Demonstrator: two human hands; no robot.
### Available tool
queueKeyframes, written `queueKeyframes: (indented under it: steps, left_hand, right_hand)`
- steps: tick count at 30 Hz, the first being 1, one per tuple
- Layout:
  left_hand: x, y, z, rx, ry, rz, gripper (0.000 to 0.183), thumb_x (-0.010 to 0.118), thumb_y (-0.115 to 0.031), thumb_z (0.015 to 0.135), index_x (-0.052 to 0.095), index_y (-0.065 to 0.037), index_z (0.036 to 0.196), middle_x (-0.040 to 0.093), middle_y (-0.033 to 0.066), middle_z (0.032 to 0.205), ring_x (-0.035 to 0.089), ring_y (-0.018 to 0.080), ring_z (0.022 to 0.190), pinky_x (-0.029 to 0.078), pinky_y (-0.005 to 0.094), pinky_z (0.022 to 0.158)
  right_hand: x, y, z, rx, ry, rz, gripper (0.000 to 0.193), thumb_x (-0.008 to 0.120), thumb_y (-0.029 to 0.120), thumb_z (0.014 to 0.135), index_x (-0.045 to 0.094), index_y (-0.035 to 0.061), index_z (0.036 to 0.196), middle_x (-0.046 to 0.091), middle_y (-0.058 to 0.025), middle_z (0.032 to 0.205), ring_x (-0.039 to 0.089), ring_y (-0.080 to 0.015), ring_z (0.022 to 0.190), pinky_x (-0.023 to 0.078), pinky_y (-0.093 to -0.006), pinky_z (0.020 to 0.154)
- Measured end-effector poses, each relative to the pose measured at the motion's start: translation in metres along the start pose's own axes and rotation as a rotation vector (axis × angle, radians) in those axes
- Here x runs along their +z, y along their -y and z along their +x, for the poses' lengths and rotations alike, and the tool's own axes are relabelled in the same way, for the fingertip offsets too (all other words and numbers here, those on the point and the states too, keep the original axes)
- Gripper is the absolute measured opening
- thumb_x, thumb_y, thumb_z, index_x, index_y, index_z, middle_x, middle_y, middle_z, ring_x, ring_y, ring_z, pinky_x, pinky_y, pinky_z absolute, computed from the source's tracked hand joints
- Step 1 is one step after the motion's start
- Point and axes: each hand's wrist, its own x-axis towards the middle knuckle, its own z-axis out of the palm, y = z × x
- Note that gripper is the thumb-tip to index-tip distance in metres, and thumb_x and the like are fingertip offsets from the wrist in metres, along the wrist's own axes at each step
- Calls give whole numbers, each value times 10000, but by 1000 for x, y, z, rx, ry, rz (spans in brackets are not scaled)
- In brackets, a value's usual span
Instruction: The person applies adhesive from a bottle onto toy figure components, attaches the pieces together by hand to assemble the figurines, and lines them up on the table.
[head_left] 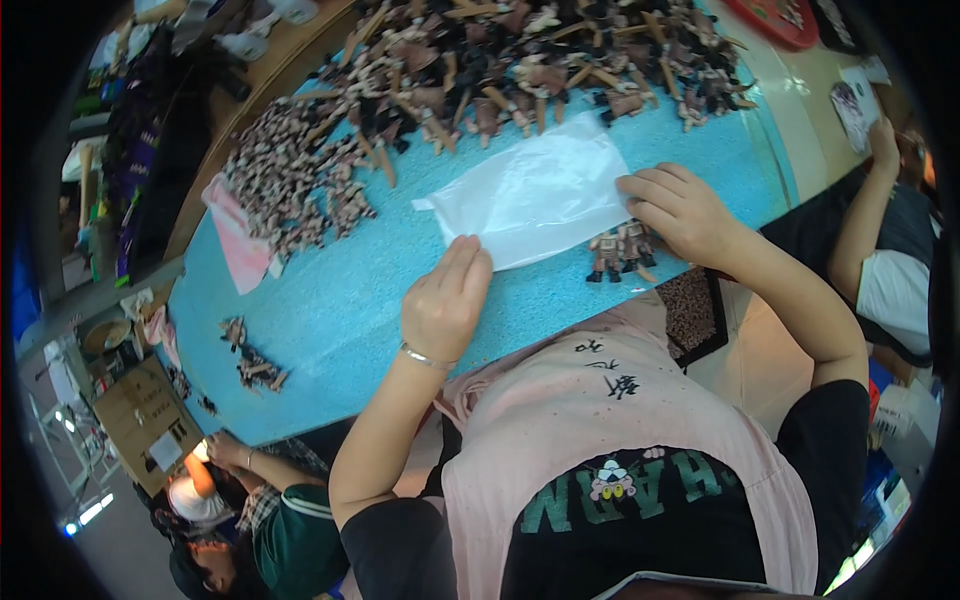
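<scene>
A flat white plastic bag (535,190) lies spread over the blue tabletop in front of me. At its near left corner, my left hand (445,305) has its fingers together on the edge, the thumb hidden. My right hand (690,215) pinches the bag's right edge between bent fingers. Close beside the right hand, at the near table edge, stand or lie a few small brown-and-black toy figures (618,250). Whether anything is inside the bag I cannot tell.
A large heap of figure parts (480,75) covers the far side, with smaller pale parts (295,175) at its left. A pink cloth (235,240) and a few loose figures (260,370) lie left on the blue table (330,330). Co-workers sit at both sides; a red tray (775,20) is far right.
</scene>
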Motion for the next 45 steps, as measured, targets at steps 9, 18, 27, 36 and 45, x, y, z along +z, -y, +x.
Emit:
queueKeyframes:
  steps: [9,18,27,36,45]
  left_hand:
    - [2,-12,-11,-18,-59,-10,204,629,-52,740,653,-32,942,698,120,1006,701,236,912,558,291,643]
    - [-11,3,-35,-70,-29,24,183,637,-60,755,637,-24,935,698,123,1001,697,226,928,567,286,677]
    - [-21,21,-62,-75,-52,45,182,638,-57,754,652,-33,934,698,109,1009,693,217,945,567,285,698]
    - [-18,23,-67,-49,-82,24,187,633,-65,769,656,-25,950,693,118,1016,686,230,947,570,298,728]
    - [-14,21,-73,-62,-62,11,216,603,-78,790,658,-4,985,674,145,1062,663,257,1003,563,328,787]
  right_hand:
    - [-6,4,1,-6,37,39,431,718,68,548,557,-21,937,562,-178,1159,570,-332,1029,464,-454,867]
    - [6,15,20,-60,40,50,320,641,83,672,583,-16,971,586,-141,1133,582,-292,1015,477,-421,861]
    - [8,26,46,-133,86,165,261,621,91,732,602,7,979,603,-116,1084,592,-283,962,485,-397,828]
    - [11,34,135,272,2,445,126,642,42,809,629,-5,925,637,-132,954,614,-288,861,491,-374,737]
    - [54,49,212,719,470,313,177,683,146,802,662,-28,826,672,-171,826,654,-311,812,508,-405,741]
